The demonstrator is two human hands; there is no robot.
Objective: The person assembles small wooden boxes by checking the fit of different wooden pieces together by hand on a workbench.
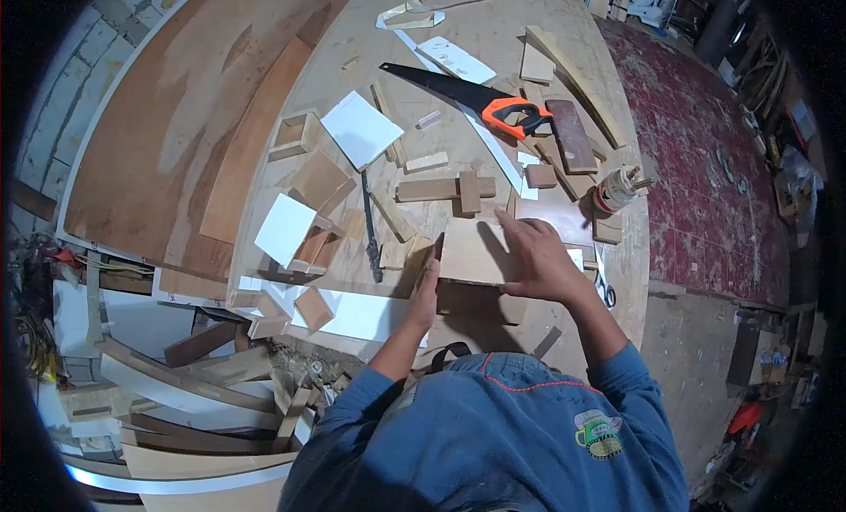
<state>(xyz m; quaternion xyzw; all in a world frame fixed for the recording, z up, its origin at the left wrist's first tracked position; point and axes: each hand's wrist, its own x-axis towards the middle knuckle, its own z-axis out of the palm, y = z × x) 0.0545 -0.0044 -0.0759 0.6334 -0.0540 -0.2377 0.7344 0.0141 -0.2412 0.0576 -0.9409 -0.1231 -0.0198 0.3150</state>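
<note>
A light square wooden board (pixel 473 250) lies in front of my body at the near part of the workbench, with a dark edge along its front. My left hand (pixel 425 302) is at the board's left side, its fingers upright against a thin dark edge there. On the right, my right hand (pixel 539 263) spans the board's right part, thumb near the front corner and fingers spread towards the back. Just beyond the board lie a wooden strip (pixel 427 189) and a small wooden block (pixel 470 193) across it. Whatever is under the board is in shadow.
A handsaw (pixel 458 91) with an orange and black handle lies at the back. A glue bottle (pixel 617 191) holding brushes or sticks and scissors (pixel 604 283) are on the right. Small wooden boxes (pixel 295 135), white panels (pixel 362 129) and a dark file-like tool (pixel 369 226) lie left.
</note>
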